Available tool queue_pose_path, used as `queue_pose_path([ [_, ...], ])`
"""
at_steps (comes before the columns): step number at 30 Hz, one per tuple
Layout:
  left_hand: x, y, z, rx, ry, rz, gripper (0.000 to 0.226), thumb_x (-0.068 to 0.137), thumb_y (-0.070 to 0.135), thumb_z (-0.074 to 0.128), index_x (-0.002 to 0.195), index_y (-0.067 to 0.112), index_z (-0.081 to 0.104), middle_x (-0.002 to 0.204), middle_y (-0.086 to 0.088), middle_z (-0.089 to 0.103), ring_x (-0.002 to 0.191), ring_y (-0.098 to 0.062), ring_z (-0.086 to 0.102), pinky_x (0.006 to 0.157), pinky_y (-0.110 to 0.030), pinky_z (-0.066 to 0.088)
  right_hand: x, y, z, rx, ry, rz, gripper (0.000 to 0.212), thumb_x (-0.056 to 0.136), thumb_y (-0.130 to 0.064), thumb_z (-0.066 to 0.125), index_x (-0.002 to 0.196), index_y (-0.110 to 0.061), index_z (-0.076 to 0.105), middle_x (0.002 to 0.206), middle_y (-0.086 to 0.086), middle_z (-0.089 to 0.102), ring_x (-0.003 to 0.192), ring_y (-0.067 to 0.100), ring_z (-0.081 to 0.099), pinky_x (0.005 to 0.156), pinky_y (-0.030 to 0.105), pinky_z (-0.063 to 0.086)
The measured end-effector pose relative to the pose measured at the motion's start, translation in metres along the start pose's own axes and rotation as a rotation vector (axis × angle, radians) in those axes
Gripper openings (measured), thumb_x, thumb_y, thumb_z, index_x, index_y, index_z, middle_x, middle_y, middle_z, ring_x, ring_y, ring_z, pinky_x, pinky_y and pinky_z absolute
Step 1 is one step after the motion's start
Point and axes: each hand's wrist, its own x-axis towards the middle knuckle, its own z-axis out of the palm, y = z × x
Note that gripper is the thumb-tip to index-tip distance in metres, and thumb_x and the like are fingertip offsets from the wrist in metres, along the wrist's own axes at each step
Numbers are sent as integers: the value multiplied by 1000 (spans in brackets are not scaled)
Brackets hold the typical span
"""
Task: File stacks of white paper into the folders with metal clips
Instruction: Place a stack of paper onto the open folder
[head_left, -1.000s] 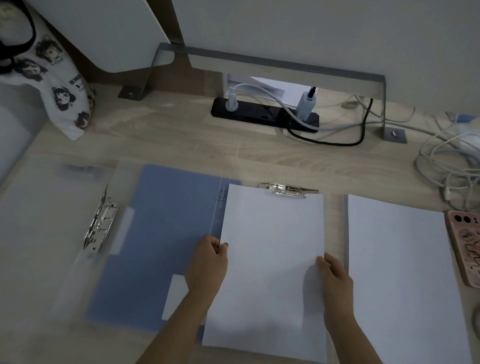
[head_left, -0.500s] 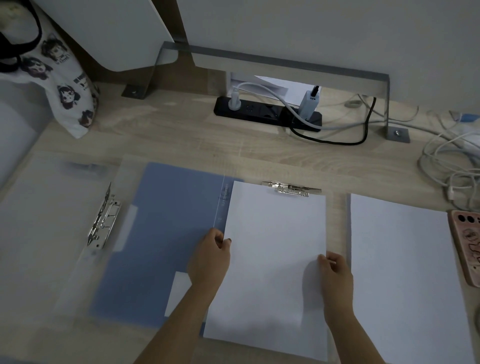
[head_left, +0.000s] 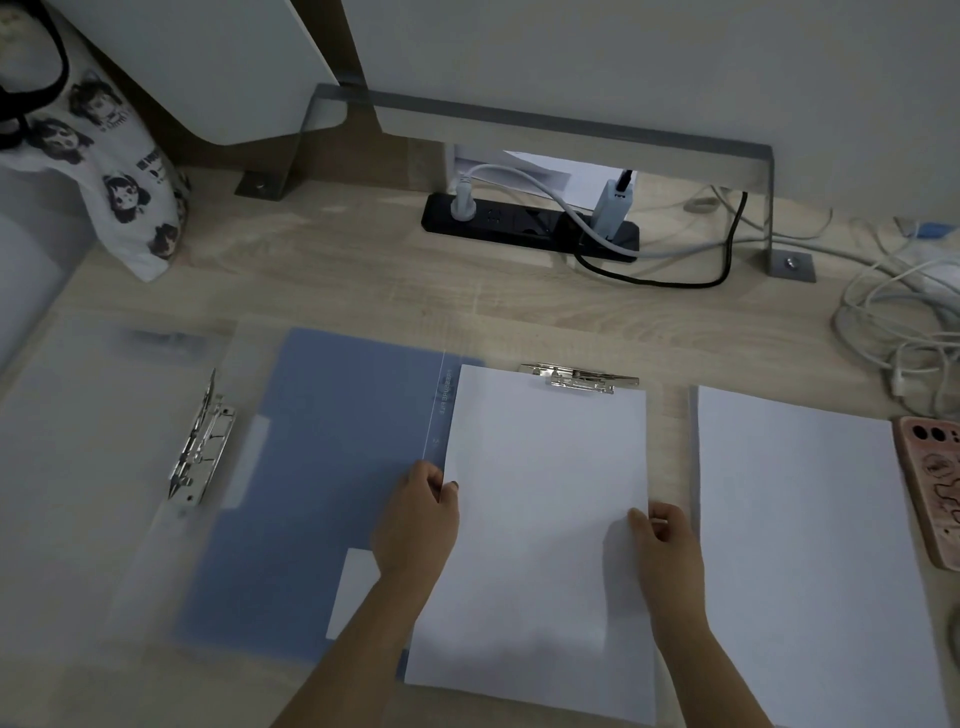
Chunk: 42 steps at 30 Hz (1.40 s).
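Observation:
A blue folder (head_left: 337, 467) lies open on the desk, its metal clip (head_left: 579, 376) at the top of the right half. A stack of white paper (head_left: 545, 493) rests on that half, its top edge at the clip. My left hand (head_left: 421, 519) pinches the stack's left edge and my right hand (head_left: 665, 540) holds its right edge. A second stack of white paper (head_left: 810, 545) lies to the right. At the left, a clear folder (head_left: 88, 441) lies open, its lever clip (head_left: 200, 457) raised.
A pink phone (head_left: 932, 483) lies at the right edge. A black power strip (head_left: 524, 223) with plugs and a tangle of white cables (head_left: 904, 317) sit at the back. A printed tote bag (head_left: 104, 156) hangs at the back left.
Both hands have slid the paper stack a little further up toward the metal clip. The stack's top edge now meets the clip.

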Motion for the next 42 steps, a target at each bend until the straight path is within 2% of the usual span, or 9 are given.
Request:
queue_pose_path([
  [16, 1, 1, -1, 15, -36, -14, 13, 94, 27, 46, 87, 18, 42, 82, -1, 55, 69, -14, 50, 50, -18, 35, -1, -3, 1, -48, 22, -2, 7, 92, -17, 48, 92, -11, 51, 70, 1, 52, 68, 18, 49, 69, 32, 37],
  [19, 1, 5, -1, 49, 20, 7, 12, 92, 25, 50, 99, 17, 44, 100, -4, 56, 86, -16, 54, 63, -20, 43, -2, -4, 5, -102, 54, -26, 8, 93, -17, 46, 93, -9, 50, 75, 4, 54, 73, 22, 52, 69, 32, 38],
  [23, 3, 0, 3, 106, 61, 289, 60, 91, 10, 51, 144, 22, 25, 145, -6, 33, 132, -23, 33, 105, -30, 36, -5, -4, 13, -374, 233, -112, 20, 88, -11, 55, 102, 2, 52, 102, 25, 57, 97, 42, 52, 80, 45, 44],
  [26, 8, -6, 9, 252, -63, 676, 86, 83, -12, 47, 144, 32, 8, 157, 5, 3, 146, -25, 2, 113, -31, 29, -7, -4, 15, -548, 239, -267, 29, 85, -2, 56, 113, 4, 52, 105, 30, 54, 93, 45, 53, 76, 49, 49],
  [28, 10, -12, 17, 375, -147, 812, 82, 83, -13, 41, 143, 27, 3, 153, 6, -9, 143, -22, -10, 114, -31, 30, -6, -5, 16, -668, 169, -353, 36, 86, 4, 49, 121, -2, 48, 107, 24, 54, 90, 37, 55, 69, 42, 50],
  [31, 8, -21, 28, 371, -85, 812, 56, 91, 16, 34, 145, 19, 22, 154, -2, 19, 144, -22, 16, 113, -33, 32, -6, -9, 18, -753, 86, -376, 45, 88, 4, 41, 131, -7, 39, 114, 17, 52, 93, 29, 56, 65, 29, 45],
  [33, 6, -25, 33, 389, -79, 792, 53, 96, 37, 25, 146, 20, 21, 156, -2, 21, 145, -17, 9, 117, -35, 11, -6, -15, 18, -706, 82, -364, 41, 88, 3, 39, 128, -7, 40, 114, 18, 53, 88, 30, 58, 62, 27, 42],
  [36, 6, -27, 37, 489, -58, 799, 64, 94, 54, 25, 148, 20, 19, 158, -1, 15, 146, -17, 5, 114, -40, 10, 8, -31, 14, -450, 76, -310, 30, 89, -3, 38, 117, -6, 48, 105, 18, 58, 77, 32, 57, 63, 31, 43],
  [42, 6, -26, 35, 482, -69, 805, 65, 93, 54, 28, 148, 19, 21, 158, -1, 15, 146, -17, 8, 115, -45, 9, 61, -91, 11, 492, -82, 19, 48, 88, 0, 49, 134, -3, 37, 101, 8, 56, 99, 19, 54, 105, 36, 41],
])
